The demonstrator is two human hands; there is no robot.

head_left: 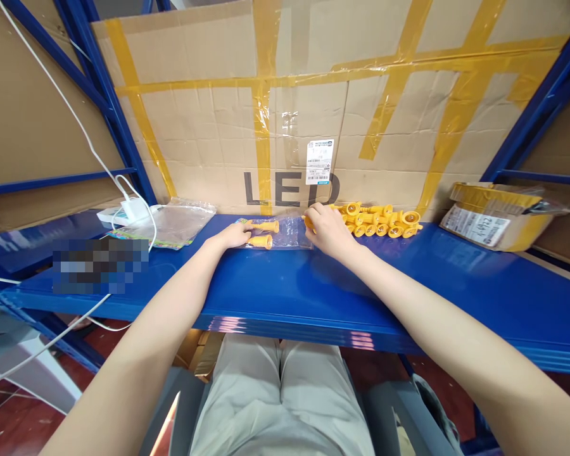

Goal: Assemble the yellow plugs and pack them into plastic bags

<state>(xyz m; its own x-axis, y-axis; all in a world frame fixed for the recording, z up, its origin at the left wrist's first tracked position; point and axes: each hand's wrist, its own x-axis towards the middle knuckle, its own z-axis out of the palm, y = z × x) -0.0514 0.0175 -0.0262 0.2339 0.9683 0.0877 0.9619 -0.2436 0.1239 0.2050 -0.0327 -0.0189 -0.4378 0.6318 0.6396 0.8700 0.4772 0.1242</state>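
My left hand (pixel 235 235) rests at the left end of a clear plastic bag (pixel 292 233) on the blue shelf, its fingers against two yellow pieces (pixel 261 241) that lie side by side. My right hand (pixel 327 228) is at the bag's right end, fingers bent around a yellow piece that is mostly hidden. Just right of that hand, several more yellow pieces (pixel 382 221) with round flared ends lie stacked in rows against the large cardboard.
Flat clear packs (pixel 183 223) and a white power strip with a plug (pixel 132 210) lie at the left, with a white cable hanging there. A taped cardboard box (pixel 496 218) sits at the right. Behind stands a big cardboard sheet (pixel 199 139) between blue posts.
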